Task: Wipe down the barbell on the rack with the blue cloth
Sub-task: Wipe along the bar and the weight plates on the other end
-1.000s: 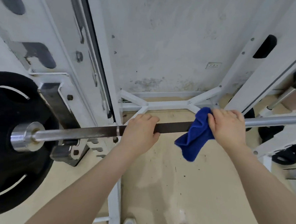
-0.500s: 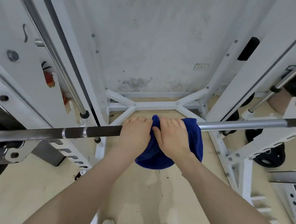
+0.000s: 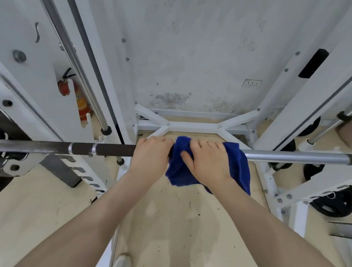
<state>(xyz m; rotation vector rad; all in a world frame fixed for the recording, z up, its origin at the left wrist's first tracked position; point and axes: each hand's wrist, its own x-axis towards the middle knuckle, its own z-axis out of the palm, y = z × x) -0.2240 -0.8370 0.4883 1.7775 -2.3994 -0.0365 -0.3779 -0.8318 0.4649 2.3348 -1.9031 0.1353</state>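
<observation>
Left hand (image 3: 151,154) with fingers curled bare around the long dark-and-silver steel barbell (image 3: 112,150) resting across the white rack, right hand (image 3: 207,162) with fingers pressing the draped blue terry cloth (image 3: 238,168) around it; loose hanging folds could slip off mid-stroke.

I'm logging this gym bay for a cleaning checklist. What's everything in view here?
barbell: one, dark and silver, across the rack
cloth: one, blue, draped over the barbell's middle
rack: one, white, frame on both sides and floor
fire extinguisher: one, red, left, behind the upright
weight plates: several, black, right floor
wall socket: one, white, back wall
left hand: bare, gripping the barbell beside the cloth
right hand: bare, pressing the cloth onto the barbell
</observation>
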